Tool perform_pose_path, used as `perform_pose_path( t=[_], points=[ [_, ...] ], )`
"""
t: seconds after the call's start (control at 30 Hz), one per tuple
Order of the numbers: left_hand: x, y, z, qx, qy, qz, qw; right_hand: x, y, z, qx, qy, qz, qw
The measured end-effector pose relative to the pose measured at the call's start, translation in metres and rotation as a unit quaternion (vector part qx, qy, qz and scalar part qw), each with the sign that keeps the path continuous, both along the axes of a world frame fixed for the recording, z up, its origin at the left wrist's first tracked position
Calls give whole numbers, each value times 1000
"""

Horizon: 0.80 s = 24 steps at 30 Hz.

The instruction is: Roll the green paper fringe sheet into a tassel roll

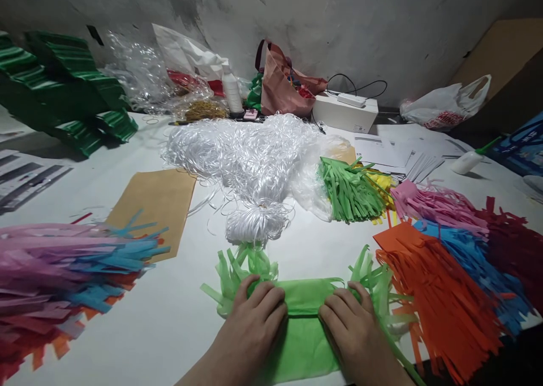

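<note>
A light green sheet of tissue paper (303, 349) lies at the table's near edge, with a folded band across its middle and cut fringe sticking out on both sides. My left hand (258, 318) grips the left end of the fold, fingers curled over it and the green fringe (248, 264) beyond. At the right end, my right hand (350, 321) holds the same fold with bent fingers; more fringe spreads past it. The thumbs are mostly hidden. Just right of that hand lies an orange tissue fringe (441, 295).
White ribbon (246, 148) is heaped ahead, before a pink bag (278, 83) and a white box (345, 112). Brown paper (155, 205) and multicoloured fringes (51, 284) lie left. Green (350, 191), pink (436, 205) and blue fringes (470, 261) sit right, with a glue bottle (466, 163) behind.
</note>
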<state>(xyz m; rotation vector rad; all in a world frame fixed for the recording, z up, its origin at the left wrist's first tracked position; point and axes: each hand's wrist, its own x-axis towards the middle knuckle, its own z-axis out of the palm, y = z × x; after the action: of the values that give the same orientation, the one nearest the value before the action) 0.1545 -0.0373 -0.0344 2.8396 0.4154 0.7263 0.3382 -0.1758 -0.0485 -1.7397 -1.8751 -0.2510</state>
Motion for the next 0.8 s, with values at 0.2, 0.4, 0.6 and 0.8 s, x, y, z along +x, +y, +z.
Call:
perform_pose_path(
  t=[0.2,0.4,0.6,0.8],
  points=[
    [5,-1,6,-20,68,42,997,-12,3,0,5,67,-100,993],
    [3,3,11,-71,88,24,993,-20,8,7,-30,81,-131,988],
    [9,-1,17,-66,122,59,989,-18,8,12,-39,117,-143,982],
    [19,-2,16,-23,165,104,981,-14,10,14,-50,143,-142,978]
  ],
)
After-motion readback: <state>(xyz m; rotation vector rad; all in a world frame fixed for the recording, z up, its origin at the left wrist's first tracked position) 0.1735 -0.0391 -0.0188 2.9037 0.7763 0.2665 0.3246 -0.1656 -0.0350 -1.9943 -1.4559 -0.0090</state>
